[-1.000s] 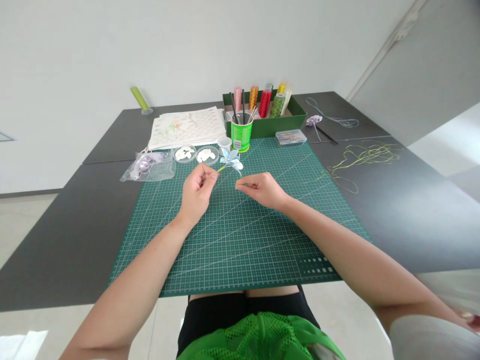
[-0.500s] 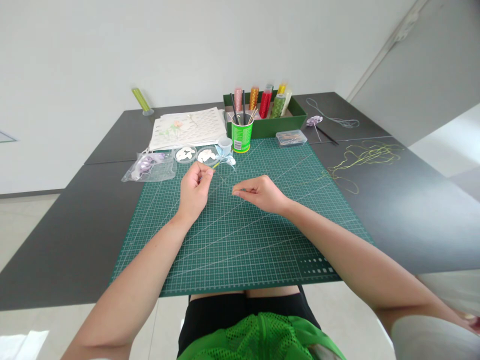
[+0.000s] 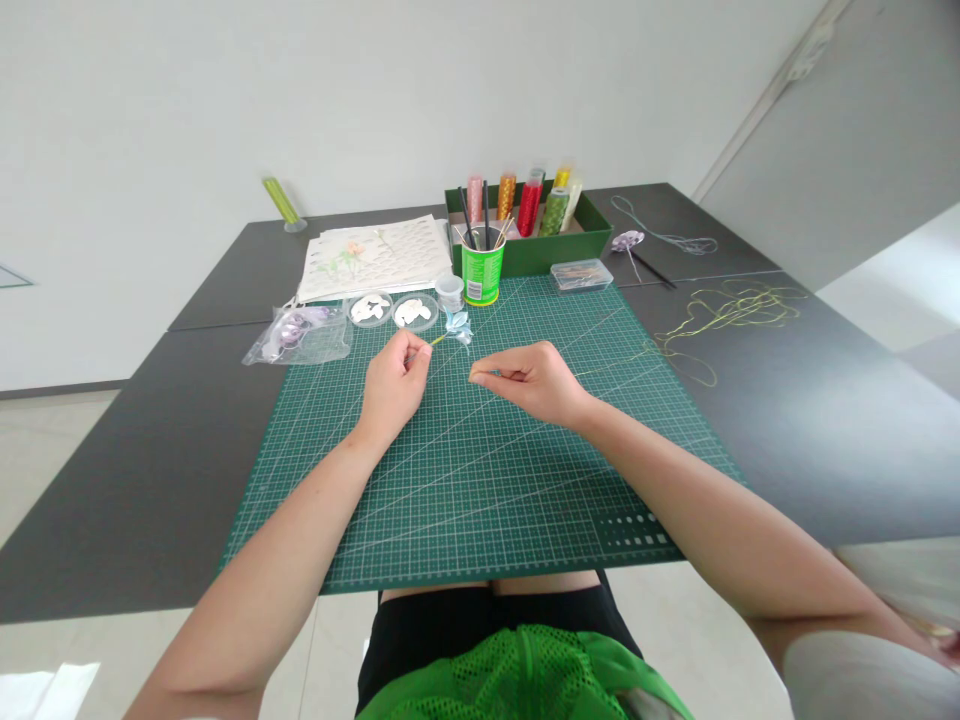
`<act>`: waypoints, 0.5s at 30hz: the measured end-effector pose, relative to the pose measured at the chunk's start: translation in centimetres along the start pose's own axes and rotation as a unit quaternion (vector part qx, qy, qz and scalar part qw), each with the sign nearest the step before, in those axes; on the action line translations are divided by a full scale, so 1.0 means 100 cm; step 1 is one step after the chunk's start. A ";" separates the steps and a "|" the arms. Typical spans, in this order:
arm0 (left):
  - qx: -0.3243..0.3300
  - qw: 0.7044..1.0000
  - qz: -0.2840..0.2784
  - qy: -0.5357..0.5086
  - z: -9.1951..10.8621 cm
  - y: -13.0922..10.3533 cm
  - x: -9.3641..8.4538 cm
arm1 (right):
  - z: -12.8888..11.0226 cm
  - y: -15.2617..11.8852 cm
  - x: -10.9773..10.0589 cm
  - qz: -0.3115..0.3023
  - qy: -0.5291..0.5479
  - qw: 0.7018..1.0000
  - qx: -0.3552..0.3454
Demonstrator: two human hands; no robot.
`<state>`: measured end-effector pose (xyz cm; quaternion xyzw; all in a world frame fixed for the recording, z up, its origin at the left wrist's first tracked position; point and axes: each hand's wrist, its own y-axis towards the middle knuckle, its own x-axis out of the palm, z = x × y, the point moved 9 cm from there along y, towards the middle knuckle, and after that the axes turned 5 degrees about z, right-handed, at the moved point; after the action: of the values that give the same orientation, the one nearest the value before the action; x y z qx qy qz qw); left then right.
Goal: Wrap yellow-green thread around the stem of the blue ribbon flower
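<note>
Over the green cutting mat [image 3: 465, 480], my left hand [image 3: 395, 380] is closed in a pinch on the green stem of a pale blue flower [image 3: 458, 326]. The flower's petals point up and to the right, away from the fingers. To its right, my right hand [image 3: 529, 380] is also pinched shut, thumb against fingertips, apart from the flower. A fine yellow-green thread [image 3: 739, 305] runs from the loose tangle on the right towards this hand. The bit between the fingertips is too thin to see clearly.
Two clear dishes of white pieces [image 3: 415, 312], a small round tub [image 3: 449, 291] and a green cup of sticks [image 3: 482, 272] stand beyond my hands. Behind are a green box of thread spools [image 3: 536, 262] and paper sheets [image 3: 382, 262]. A plastic bag [image 3: 300, 335] lies left, a clear case [image 3: 582, 275] right.
The blue flower has swung slightly up and turned in my left hand, its petals now bunched closer together. My right hand has shifted a little to the right, still pinched.
</note>
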<state>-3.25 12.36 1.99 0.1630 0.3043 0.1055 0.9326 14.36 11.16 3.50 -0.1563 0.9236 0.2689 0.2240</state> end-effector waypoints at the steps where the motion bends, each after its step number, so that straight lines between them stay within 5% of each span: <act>1: -0.003 1.000 -0.009 0.011 0.000 0.000 0.002 | -0.001 0.000 -0.002 0.006 -0.004 1.000 -0.003; 8: -0.008 0.994 -0.100 0.043 -0.001 -0.005 0.021 | -0.005 0.003 -0.018 0.057 -0.033 0.998 -0.008; 15: 0.056 0.977 -0.202 0.038 0.019 -0.022 0.040 | -0.013 0.003 -0.034 0.117 -0.046 0.991 -0.038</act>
<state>1.28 11.07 0.45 0.1461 0.3717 -0.0965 0.9117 16.67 11.23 6.30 -0.0428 0.9132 0.3354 0.2274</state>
